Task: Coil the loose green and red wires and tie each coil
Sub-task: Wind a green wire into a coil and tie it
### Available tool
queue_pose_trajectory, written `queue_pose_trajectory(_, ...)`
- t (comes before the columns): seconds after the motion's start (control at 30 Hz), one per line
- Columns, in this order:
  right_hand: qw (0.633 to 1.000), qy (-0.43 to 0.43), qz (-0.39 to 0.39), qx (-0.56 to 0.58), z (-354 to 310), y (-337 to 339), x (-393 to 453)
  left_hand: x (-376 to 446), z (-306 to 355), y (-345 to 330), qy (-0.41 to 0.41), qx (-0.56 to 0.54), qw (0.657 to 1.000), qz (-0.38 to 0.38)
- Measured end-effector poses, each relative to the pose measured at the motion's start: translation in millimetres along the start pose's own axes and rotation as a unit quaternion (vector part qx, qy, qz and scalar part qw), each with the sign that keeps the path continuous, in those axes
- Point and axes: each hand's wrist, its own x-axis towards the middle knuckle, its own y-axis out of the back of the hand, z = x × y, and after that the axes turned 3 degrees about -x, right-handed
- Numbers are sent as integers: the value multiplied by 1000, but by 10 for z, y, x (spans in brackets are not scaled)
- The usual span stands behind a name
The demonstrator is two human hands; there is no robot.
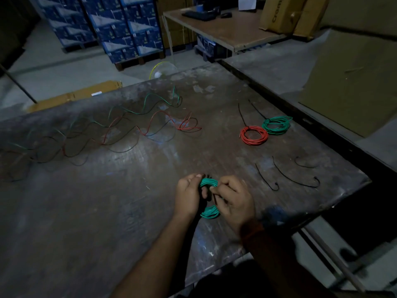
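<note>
Two tied coils (265, 131) lie right of centre; your left hand (188, 195) and right hand (234, 200) grip a third green coil (209, 197), untied; loose wires (129, 127) wait upper left.

Both bare forearms are reaching up from the bottom edge of the frame and meeting just right of centre in its lower half. The left hand (187, 193) is lying with its back to the camera, fingers curling inward around the left side of a small coil of green insulated wire (209, 198). The right hand (234, 198) is closing on the coil's right side, its fingertips pinching at the middle.
</note>
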Motion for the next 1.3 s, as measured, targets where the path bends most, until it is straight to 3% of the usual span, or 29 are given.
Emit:
queue_pose_trajectory(0.27,991,111,20,-69,-101,65,-14,72,-13,61,26,26,999,-15)
queue_pose_trajectory(0.53,990,113,22,-79,-102,50,-7,29,111,20,54,-15,997,-59)
queue_pose_trajectory(0.67,993,112,2,-42,-65,33,-2,53,97,29,53,-23,997,-43)
queue_pose_trajectory(0.83,995,46,-49,68,-58,73,42,69,64,48,29,-17,999,-35)
queue_pose_trajectory(1.3,969,-112,-110,192,-52,148,73,-14,45,23,-2,-6,1000,-4)
